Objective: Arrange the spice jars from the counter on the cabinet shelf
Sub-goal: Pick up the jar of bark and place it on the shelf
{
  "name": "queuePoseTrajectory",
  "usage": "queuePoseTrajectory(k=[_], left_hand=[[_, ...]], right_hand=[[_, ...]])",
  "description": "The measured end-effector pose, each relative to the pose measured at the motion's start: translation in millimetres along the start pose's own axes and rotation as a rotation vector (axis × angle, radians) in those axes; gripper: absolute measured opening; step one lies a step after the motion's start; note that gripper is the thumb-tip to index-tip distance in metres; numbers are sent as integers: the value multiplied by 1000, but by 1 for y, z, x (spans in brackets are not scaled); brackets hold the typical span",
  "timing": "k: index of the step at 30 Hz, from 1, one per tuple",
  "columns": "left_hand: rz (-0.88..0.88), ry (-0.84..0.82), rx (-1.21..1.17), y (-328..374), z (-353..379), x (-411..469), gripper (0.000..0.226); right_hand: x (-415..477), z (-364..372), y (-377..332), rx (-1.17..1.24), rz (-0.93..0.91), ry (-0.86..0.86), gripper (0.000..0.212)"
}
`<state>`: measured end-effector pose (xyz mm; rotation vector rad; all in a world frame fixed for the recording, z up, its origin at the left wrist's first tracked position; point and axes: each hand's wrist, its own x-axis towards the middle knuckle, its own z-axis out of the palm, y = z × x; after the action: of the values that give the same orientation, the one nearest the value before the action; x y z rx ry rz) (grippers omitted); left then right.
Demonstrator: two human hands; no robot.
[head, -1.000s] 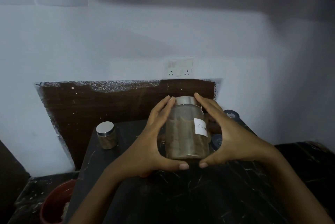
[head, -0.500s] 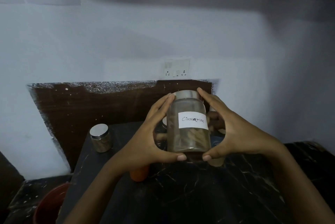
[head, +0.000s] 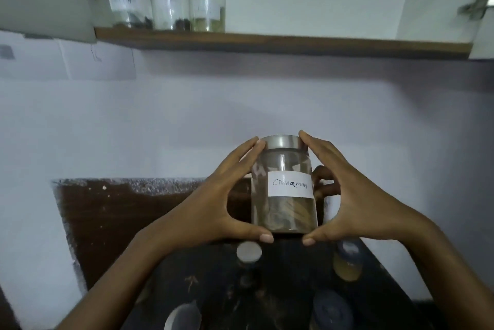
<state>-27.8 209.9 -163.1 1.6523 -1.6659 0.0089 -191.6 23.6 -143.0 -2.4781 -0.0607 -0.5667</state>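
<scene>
Glass cinnamon jar (head: 284, 188), clasped between left hand (head: 213, 206) and right hand (head: 358, 206), has risen off the bench toward the now-visible cabinet shelf (head: 280, 42)

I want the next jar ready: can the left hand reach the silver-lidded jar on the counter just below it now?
Probably not yet: the left hand is busy holding the cinnamon jar together with the right hand.
</scene>
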Motion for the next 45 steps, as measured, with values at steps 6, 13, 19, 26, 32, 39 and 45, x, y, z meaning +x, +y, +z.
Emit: queuePoseTrajectory(k=[6,13,19,26,32,39,45], left_hand=[[97,82,233,14,-47,86,113],[175,231,627,30,-117,175,119],[119,380,764,15,-161,226,119],[23,643,1026,-40,-168,253,93],[-126,648,1063,-103,-151,246,80],[-124,661,1103,-123,-150,249,75],[-103,698,1076,-126,-149,249,76]], right_hand=[[66,-70,11,-110,-194,104,129],[164,-137,5,-256,-412,251,139],[245,-165,-1,-375,-499,367,135],[318,-164,11,-480,-462,392,140],[350,-159,25,-281,-327,299,143],[361,-162,23,-325,-302,203,144],[361,-149,22,-274,-346,276,115]])
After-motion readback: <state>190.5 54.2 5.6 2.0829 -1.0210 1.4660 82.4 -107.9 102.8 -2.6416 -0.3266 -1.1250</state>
